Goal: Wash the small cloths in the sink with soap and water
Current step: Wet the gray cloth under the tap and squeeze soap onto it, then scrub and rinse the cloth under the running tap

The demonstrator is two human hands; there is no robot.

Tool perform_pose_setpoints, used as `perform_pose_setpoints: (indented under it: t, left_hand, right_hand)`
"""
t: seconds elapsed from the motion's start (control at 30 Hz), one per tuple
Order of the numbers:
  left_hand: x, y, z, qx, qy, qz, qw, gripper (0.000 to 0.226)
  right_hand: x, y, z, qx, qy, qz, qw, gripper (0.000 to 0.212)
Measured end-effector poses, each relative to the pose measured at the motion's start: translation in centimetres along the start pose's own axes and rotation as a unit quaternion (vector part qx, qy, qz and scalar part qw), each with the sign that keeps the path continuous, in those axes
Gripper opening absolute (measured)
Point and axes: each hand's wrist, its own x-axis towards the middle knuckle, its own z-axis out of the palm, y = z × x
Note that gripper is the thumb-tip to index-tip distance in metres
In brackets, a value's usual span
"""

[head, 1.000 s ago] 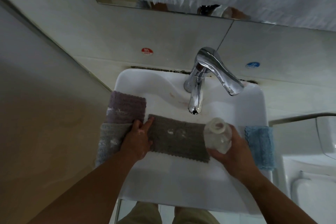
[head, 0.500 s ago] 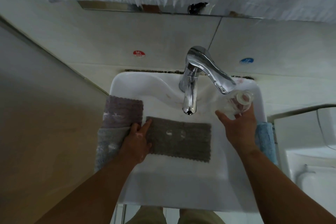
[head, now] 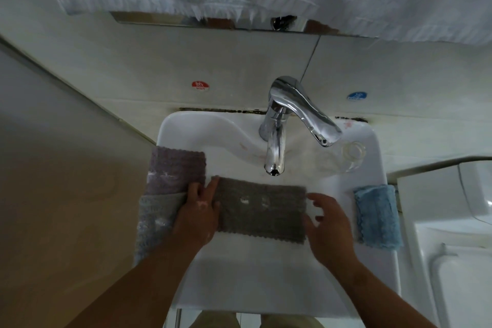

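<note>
Nearest: bare white front rim of sink. Across the basin, grey cloth spread flat; left hand pressing its left end, fingers straight; right hand at its right end, fingers spread, holding nothing. On side rims: purple cloth and pale grey cloth left, blue cloth right. Beyond: tap, clear bottle on back right ledge, tiled wall.

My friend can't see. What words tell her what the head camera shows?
A person's left hand presses the left end of a brown-grey cloth spread across a white sink below the tap, the right hand open by its other end. A blue cloth lies on the right rim.
</note>
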Motion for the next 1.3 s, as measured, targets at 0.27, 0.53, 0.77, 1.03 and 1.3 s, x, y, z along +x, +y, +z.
perform_pose_setpoints:
  t: [0.27, 0.53, 0.77, 1.03, 1.3]
  left_hand:
    - [0.4, 0.5, 0.1, 0.018, -0.032, -0.015, 0.999, 0.049]
    - [-0.1, 2.2, -0.1, -0.095, -0.056, -0.056, 0.992, 0.018]
    - [-1.6, 3.7, 0.6, -0.188, -0.063, -0.088, 0.976, 0.012]
    - [-3.0, 6.1, 1.4, -0.348, -0.112, -0.152, 0.918, 0.016]
    - [-4.7, 10.2, 1.0, -0.448, -0.038, -0.168, 0.877, 0.019]
  right_hand:
    - [1.8, -0.5, 1.8, -0.195, -0.146, -0.064, 0.968, 0.061]
    - [1.4, -0.8, 2.2, -0.166, -0.151, -0.008, 0.974, 0.019]
    - [0.9, -1.1, 1.6, -0.017, -0.176, 0.05, 0.983, 0.003]
    - [-0.6, -2.5, 2.8, 0.273, -0.155, 0.173, 0.934, 0.008]
    - [-3.4, -7.5, 3.9, 0.333, -0.127, 0.132, 0.925, 0.011]
